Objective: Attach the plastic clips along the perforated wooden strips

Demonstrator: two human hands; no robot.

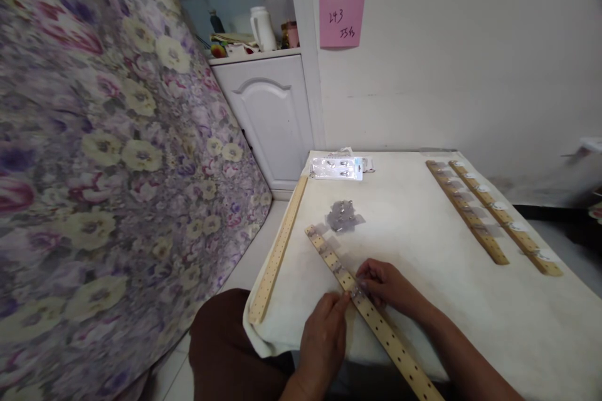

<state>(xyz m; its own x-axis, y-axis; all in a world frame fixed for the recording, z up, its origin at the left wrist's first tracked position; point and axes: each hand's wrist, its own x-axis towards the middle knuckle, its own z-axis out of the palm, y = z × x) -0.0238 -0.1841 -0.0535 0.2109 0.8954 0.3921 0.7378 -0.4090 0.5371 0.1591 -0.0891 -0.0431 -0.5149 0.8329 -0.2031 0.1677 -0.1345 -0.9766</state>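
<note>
A long light wooden strip (388,333) with rows of small holes runs diagonally in front of me. Small clear plastic cards with shiny metal pieces sit along its far half. My left hand (323,329) is closed, its thumb and fingertips pressed on the strip's left edge. From the right side, my right hand (386,285) pinches a small clear card (359,292) with metal on it, against the strip. Its fingertips partly hide the card. Just beyond the strip's far end lies a pile of similar clear cards (343,215).
Another holed wooden strip (278,254) lies along the table's left edge. Two strips with cards (465,213) (505,216) lie at the right. Clear packaging (336,168) rests at the back of the cloth-covered table (399,200). A floral curtain (117,138) hangs at left.
</note>
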